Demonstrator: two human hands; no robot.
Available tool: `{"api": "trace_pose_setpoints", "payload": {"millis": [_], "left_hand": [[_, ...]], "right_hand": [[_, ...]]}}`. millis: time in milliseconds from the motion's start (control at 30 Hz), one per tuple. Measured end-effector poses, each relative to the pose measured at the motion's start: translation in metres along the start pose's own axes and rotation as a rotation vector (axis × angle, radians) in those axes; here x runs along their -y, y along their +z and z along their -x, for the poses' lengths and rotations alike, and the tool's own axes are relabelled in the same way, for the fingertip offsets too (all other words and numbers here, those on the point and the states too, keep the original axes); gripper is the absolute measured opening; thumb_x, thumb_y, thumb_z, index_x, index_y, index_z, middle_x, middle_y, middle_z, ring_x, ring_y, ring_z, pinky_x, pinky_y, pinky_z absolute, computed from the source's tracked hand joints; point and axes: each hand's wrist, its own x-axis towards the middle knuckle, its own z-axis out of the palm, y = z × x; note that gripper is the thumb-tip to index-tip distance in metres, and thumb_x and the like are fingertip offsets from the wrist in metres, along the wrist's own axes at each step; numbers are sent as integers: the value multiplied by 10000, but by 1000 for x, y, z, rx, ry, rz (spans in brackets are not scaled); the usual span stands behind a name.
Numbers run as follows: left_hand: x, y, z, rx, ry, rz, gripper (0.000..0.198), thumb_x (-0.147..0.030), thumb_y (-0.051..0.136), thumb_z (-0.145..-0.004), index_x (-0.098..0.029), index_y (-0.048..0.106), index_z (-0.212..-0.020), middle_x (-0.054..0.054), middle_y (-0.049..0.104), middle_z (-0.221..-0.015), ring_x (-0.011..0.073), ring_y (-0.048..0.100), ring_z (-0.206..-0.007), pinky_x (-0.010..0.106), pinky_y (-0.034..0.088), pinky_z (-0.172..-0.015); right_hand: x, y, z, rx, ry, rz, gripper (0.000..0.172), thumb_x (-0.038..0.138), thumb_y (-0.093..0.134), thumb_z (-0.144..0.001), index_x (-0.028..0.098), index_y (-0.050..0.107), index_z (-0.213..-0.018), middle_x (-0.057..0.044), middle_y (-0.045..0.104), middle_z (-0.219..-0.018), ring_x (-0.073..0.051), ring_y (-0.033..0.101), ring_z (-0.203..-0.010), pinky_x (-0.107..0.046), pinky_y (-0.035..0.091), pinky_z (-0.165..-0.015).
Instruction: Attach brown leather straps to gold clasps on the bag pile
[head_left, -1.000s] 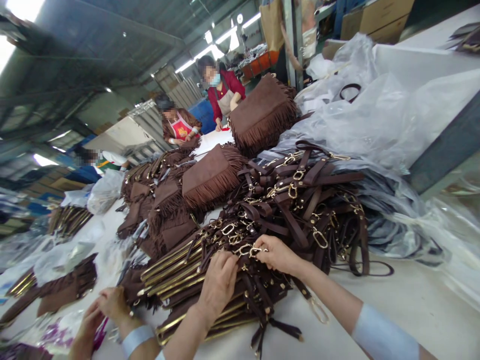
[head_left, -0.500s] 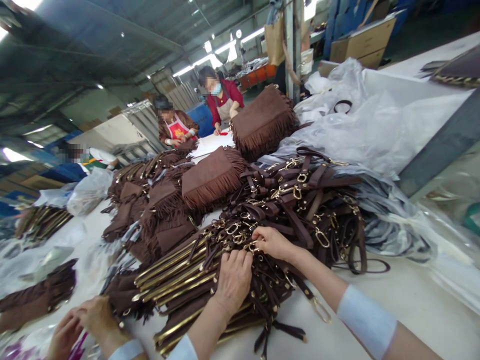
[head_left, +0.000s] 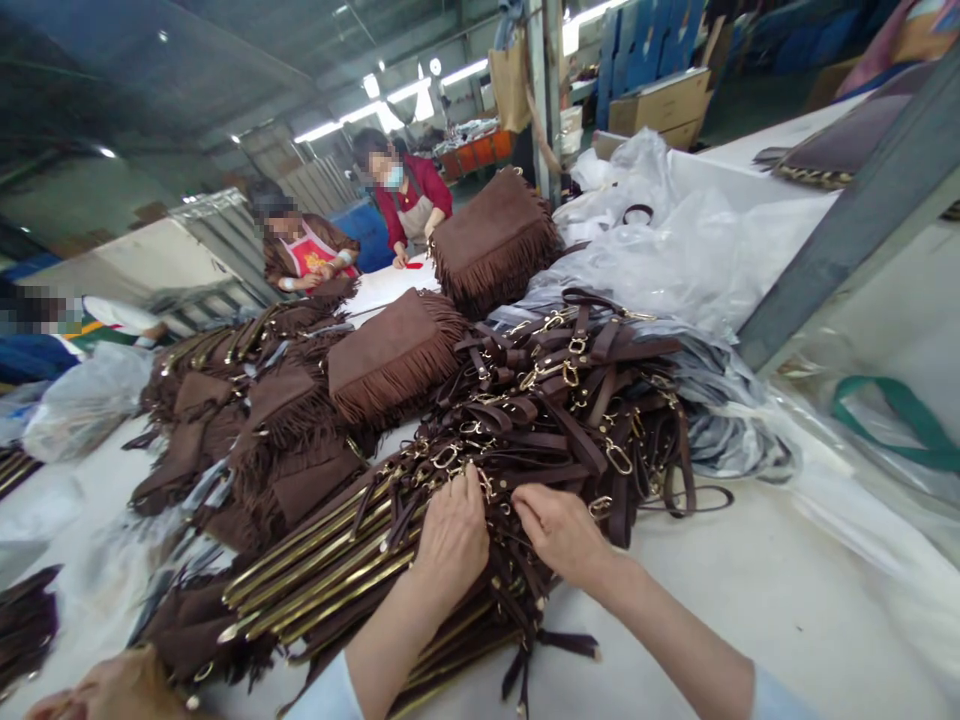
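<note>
**Strap ends, near stack: both hands in the tangle**

- Step in hand, as I judge it: picking through the loose dark-brown straps that spill over the near stack of flat brown bags. The stack sits at the near middle of the white table, right under my hands.
- Left hand: palm down, fingers together and a little bent, pressing on the strap ends. I see nothing enclosed in it.
- Right hand: just beside the left, fingers drawn narrow with the tips meeting at a strap. I cannot tell whether they actually grip it.
- A next move would call for freeing one strap from its neighbours. They overlap and the clasps could snag, so a fingertip pinch and a slow pull seem right, with the left pinning the stack.
- Materials: the bags are thin, flat and soft-looking, each edged with a long brass-coloured bar. The straps are narrow, smooth and limp.
- Just beyond: a big heap of straps with shiny gold oval clasps.
- Farther left: fringed suede bags, matte and napped, with tassel edges.
- Far right: crinkled clear plastic sheeting.
- A co-worker's hand is at the near left corner.
</note>
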Motion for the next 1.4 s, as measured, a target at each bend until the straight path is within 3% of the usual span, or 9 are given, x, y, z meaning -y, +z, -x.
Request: {"api": "trace_pose_setpoints", "payload": {"millis": [167, 367, 500, 667, 833, 967, 1100, 1267, 1400], "left_hand": [[4, -6, 1, 29, 42, 29, 529, -84, 409, -745, -70, 354, -1271, 136, 543, -1044, 244, 492, -957, 372, 400, -812], [-6, -7, 7, 10, 360, 153, 303, -81, 400, -767, -203, 524, -1015, 59, 568, -1050, 216, 465, -922, 379, 354, -771], [-26, 4, 6, -59, 142, 101, 193, -196, 376, -847, -189, 566, -882, 62, 588, -852, 244, 458, -850, 420, 325, -721], [-44, 12, -5, -72, -97, 48, 208, -140, 422, -793, -144, 629, -797, 103, 588, -864, 258, 459, -842, 417, 300, -693], [-45, 11, -16, -28, -149, 125, 208, -153, 446, -763, -171, 644, -700, 86, 617, -838, 270, 478, -857, 414, 292, -698], [-44, 13, -17, -43, -167, 125, 203, -151, 444, -766, -175, 633, -695, 77, 625, -862, 259, 477, -850, 401, 286, -692], [-47, 15, -14, -70, -151, 109, 221, -163, 427, -799, -177, 620, -693, 65, 620, -838, 243, 467, -839, 396, 275, -695], [-47, 15, -12, -90, -145, 84, 254, -168, 404, -820, -184, 612, -674, 57, 614, -803, 243, 467, -826, 398, 272, -692], [-45, 19, -14, -86, -119, 85, 228, -171, 413, -803, -185, 617, -704, 59, 608, -824, 254, 472, -840, 405, 281, -698]], "right_hand": [[-21, 42, -2, 29, 262, -226, 251, 210, 369, -858, 144, 598, -778, -64, 618, -741, -173, 566, -728, -272, 390, -677], [-24, 48, -23, -20, 464, -564, 122, 122, 472, -689, 137, 590, -717, 49, 488, -517, -96, 456, -484, -201, 363, -484], [-22, 48, -22, -75, 550, -650, 116, 96, 459, -633, 150, 560, -635, 65, 453, -475, -82, 401, -439, -198, 344, -454], [-21, 55, -24, -126, 587, -633, 110, 107, 468, -641, 157, 564, -623, 32, 539, -532, -106, 490, -509, -205, 388, -497], [-19, 40, -4, -111, 459, -509, 156, 73, 469, -663, 176, 585, -654, -9, 601, -649, -154, 559, -646, -261, 435, -651], [-40, 7, 37, -397, 162, -118, 121, 184, 424, -804, 206, 542, -822, -63, 564, -849, -204, 528, -840, -349, 411, -804], [-81, -11, 56, -705, 286, 88, 190, 311, 508, -760, 209, 424, -895, -116, 491, -932, -278, 486, -915, -463, 425, -819], [-113, -5, 75, -537, 508, -455, 355, 233, 461, -657, 218, 326, -985, -34, 503, -800, -182, 549, -621, -323, 496, -574], [-151, -11, 139, -229, 519, -382, 316, 146, 390, -642, 235, 395, -945, 17, 556, -690, -169, 576, -622, -282, 480, -568]]}}
